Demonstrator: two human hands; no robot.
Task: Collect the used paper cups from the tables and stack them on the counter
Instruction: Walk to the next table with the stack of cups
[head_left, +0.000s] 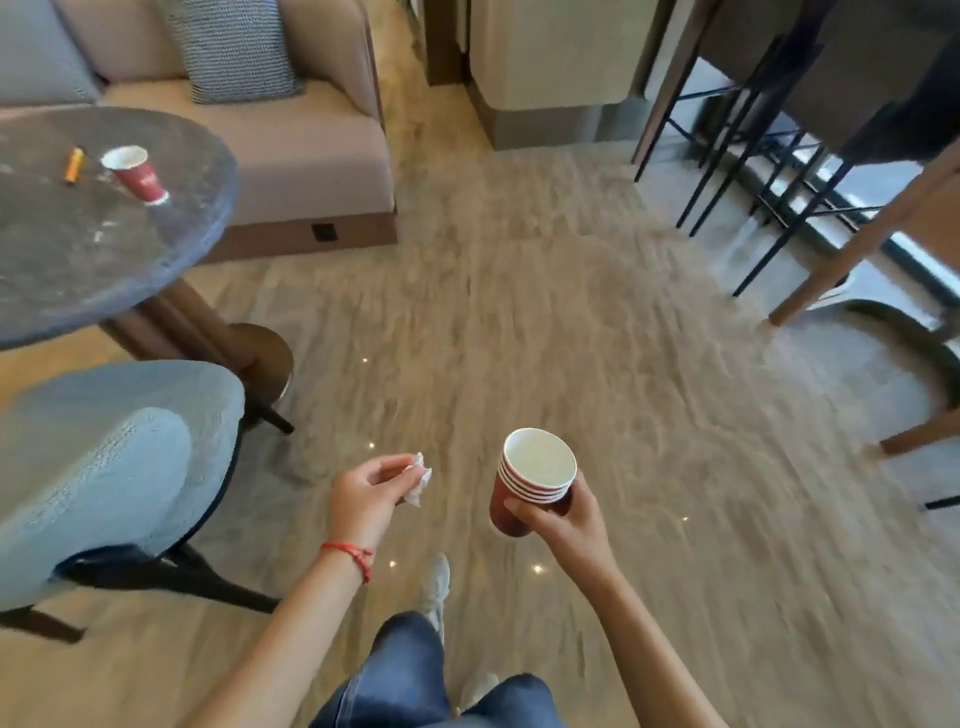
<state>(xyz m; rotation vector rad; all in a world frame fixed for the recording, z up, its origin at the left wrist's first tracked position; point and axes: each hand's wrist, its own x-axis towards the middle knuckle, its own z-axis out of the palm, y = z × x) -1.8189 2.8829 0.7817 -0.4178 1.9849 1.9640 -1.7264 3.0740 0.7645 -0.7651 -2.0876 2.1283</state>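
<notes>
My right hand (563, 519) grips a nested stack of several red paper cups (535, 475) with white insides, held upright over the floor. My left hand (366, 493) pinches a crumpled white tissue (418, 480) between thumb and fingers. One more red paper cup (136, 172) stands on the round dark stone table (93, 244) at the upper left, well away from both hands.
An orange lighter (74, 163) lies on the table beside the cup. A light blue chair (104, 467) stands left of me, a beige sofa (291, 150) with a patterned cushion behind the table. Black-legged stools (753, 171) and wooden furniture stand at right. My shoes and jeans show below.
</notes>
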